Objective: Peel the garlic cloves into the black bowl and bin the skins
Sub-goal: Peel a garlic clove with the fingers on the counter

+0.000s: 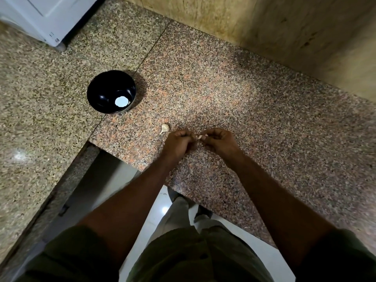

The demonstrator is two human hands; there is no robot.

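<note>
head view: both hands meet low over the granite counter (254, 94), close to its near edge, where the slab ends above a pale tiled floor (154, 218). the left hand (179, 142) has its fingers curled in, knuckles up, and the right hand (218, 141) is curled the same way, the two sets of fingertips almost touching. between them sits a small pale garlic clove (200, 137) with a scrap of papery skin showing; both hands pinch it, though which fingers do the gripping is hidden by the knuckles.

just beside the left hand, on its far left side, a garlic bulb piece (165, 128) lies on the counter with its short stalk pointing toward the near edge, apart from the hand and untouched.

the black bowl (99, 86) stands upright farther along the counter toward the far left, well apart from the hands, close to the seam where two granite slabs join. inside it, near the bottom, a round pale patch shows; i cannot tell whether it is a label or a reflection, and no clove can be made out in it.

at the far left corner a white appliance (48, 15) stands on the counter. a yellowish stone wall (264, 23) runs along the far edge. at the bottom of the view are dark green sleeves (69, 253) and a shirt.
</note>
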